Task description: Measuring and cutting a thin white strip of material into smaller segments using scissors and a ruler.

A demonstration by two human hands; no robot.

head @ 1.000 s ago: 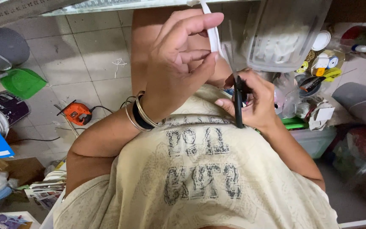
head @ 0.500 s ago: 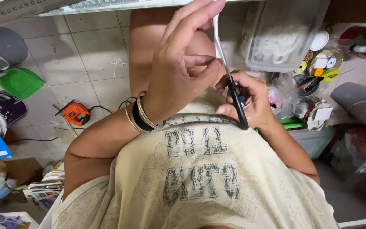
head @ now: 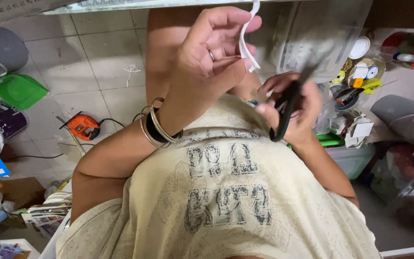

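Observation:
My left hand (head: 212, 57) is raised in front of me and pinches a thin white strip (head: 245, 41) between thumb and fingers; the strip curls upward past my fingertips. Metal bangles and a dark band (head: 156, 127) circle that wrist. My right hand (head: 293, 108) is lower and to the right, closed around black-handled scissors (head: 288, 108) whose blades point up toward a clear plastic bin and look blurred. The scissors are apart from the strip.
A clear plastic bin (head: 322, 33) stands behind my hands. Tape rolls and small clutter (head: 360, 81) lie at right. An orange power tool (head: 83, 125), a green dustpan (head: 20, 90) and a white scrap (head: 132, 71) lie on the tiled floor at left.
My left hand lifted the strip up and slightly right. My right hand swung the scissors away from the strip, so the blades now tilt up to the right.

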